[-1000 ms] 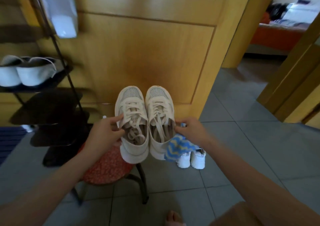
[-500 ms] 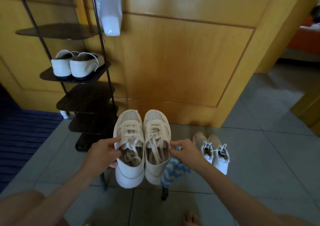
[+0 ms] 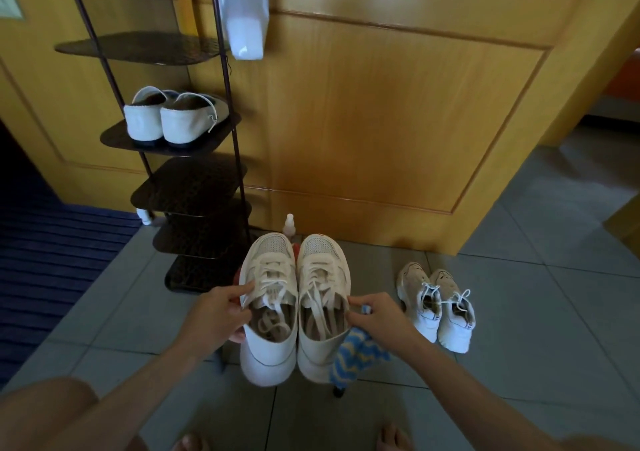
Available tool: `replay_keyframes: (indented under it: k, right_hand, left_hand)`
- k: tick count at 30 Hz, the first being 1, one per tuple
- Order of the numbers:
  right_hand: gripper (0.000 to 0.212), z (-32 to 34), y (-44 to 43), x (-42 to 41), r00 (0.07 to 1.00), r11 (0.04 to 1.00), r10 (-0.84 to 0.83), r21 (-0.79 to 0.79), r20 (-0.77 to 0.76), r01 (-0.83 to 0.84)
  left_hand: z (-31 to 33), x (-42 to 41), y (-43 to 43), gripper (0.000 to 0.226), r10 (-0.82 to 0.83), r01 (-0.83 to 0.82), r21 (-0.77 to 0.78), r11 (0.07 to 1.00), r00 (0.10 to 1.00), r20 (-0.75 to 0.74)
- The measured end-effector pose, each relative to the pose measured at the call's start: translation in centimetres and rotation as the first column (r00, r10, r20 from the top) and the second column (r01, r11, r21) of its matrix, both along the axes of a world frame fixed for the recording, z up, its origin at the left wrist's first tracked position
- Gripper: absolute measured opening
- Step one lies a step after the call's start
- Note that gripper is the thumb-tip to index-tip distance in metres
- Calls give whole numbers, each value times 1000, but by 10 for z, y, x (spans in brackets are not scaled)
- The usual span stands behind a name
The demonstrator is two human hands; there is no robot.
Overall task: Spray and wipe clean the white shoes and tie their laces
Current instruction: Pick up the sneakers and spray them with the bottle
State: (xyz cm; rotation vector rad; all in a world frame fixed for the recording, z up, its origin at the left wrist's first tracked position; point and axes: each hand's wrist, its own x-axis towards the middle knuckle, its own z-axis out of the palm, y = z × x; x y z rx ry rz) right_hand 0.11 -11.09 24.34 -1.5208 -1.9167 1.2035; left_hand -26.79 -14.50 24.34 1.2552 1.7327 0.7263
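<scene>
Between the two hands, the pair of white sneakers (image 3: 296,307) is hanging side by side in the air, toes pointing away, over what looks like a small stool with a reddish seat, though only slivers of it are showing under the shoes. The left hand (image 3: 218,315) is pinching the outer collar of the left sneaker, thumb on top. The right hand (image 3: 375,319) is pinching the other shoe's collar while also trapping a blue-and-yellow cloth (image 3: 356,355) that's dangling below the grip.

Honestly the risk is that right hand doing double duty: the cloth is soft and floppy, so any shift of the fingers could be dropping it or letting the shoe tip. Both grips are just on thin padded rims, and the chunky rubbery soles are pulling heel-down. The flat laces (image 3: 273,298) are lying loose and spilling into the openings, so they could be snagging a finger.

Beyond the toes, a small spray bottle (image 3: 289,225) is standing on the smooth grey tile, easy to knock over. Mesh toe boxes, probably soaking up spray quickly.
</scene>
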Motion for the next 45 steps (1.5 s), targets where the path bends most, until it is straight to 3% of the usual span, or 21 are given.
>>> replay_keyframes:
  k: [18, 25, 40, 45]
  right_hand:
    - [18, -23, 25, 2, 997, 997, 34, -73, -72, -40]
    - [20, -26, 29, -3, 994, 995, 55, -72, -100, -62]
    - [20, -25, 27, -1, 975, 988, 35, -142, -222, -68]
    - [21, -23, 29, -5, 976, 987, 16, -155, -217, -51]
  left_hand:
    - [-11, -19, 21, 50, -58, 62, -81, 995, 997, 56]
    - [-3, -24, 25, 51, -144, 143, -69, 987, 990, -6]
    - [2, -27, 25, 51, -97, 104, -89, 991, 992, 77]
    - [2, -29, 28, 52, -112, 115, -84, 990, 993, 41]
